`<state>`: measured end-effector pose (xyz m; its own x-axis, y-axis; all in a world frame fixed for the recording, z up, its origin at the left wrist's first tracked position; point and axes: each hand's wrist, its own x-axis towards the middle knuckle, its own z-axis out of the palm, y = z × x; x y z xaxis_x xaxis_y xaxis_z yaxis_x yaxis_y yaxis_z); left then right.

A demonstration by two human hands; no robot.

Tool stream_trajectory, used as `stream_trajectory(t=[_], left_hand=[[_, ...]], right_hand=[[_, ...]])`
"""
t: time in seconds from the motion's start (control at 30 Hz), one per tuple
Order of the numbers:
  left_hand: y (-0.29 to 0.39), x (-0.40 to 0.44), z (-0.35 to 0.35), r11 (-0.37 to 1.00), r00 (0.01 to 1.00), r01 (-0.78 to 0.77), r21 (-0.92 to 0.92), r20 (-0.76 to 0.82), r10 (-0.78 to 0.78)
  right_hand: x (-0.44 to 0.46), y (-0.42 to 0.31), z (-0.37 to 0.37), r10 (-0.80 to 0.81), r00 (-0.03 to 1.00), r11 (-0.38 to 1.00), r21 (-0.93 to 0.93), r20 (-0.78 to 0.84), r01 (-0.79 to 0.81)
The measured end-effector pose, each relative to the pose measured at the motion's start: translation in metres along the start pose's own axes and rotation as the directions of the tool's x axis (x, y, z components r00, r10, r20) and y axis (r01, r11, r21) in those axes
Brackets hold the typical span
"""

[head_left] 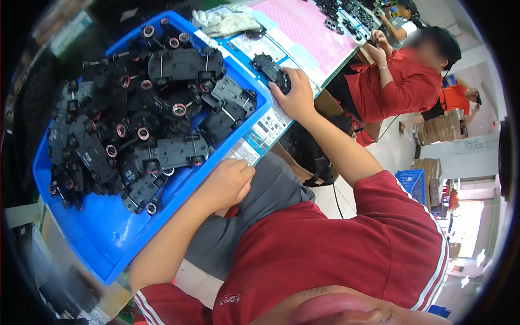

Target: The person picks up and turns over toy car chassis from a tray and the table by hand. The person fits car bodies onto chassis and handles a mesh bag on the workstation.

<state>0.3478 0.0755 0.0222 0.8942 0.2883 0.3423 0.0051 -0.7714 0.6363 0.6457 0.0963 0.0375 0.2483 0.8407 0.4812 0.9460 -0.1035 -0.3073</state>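
Observation:
My right hand (296, 96) grips a black toy car chassis (271, 71) between thumb and fingers, over the printed sheets at the table edge. My left hand (230, 184) is curled closed beside the near rim of a large blue bin (216, 157), with nothing visible in it. Inside the bin lies a heap of black toy car chassis (173, 153), many with red-ringed wheels and metal axles. They point in different directions, some with the underside up. Part of the bin's blue floor shows at its lower end.
White work gloves (225, 23) lie beyond the bin, near a small dark part (255, 31). Pink bubble wrap (309, 27) covers the table farther along. A co-worker in a red shirt (403, 81) sits at the right. Behind are stacked cardboard (436, 132) and a blue crate (410, 185).

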Motion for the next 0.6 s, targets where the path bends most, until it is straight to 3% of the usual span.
stream_trajectory(t=[0.6], left_hand=[[0.0016, 0.0029, -0.0014, 1.000, 1.000, 0.001, 0.017, 0.008, -0.001]], right_hand=[[0.0009, -0.0016, -0.0016, 0.011, 1.000, 0.999, 0.050, -0.015, -0.010]])
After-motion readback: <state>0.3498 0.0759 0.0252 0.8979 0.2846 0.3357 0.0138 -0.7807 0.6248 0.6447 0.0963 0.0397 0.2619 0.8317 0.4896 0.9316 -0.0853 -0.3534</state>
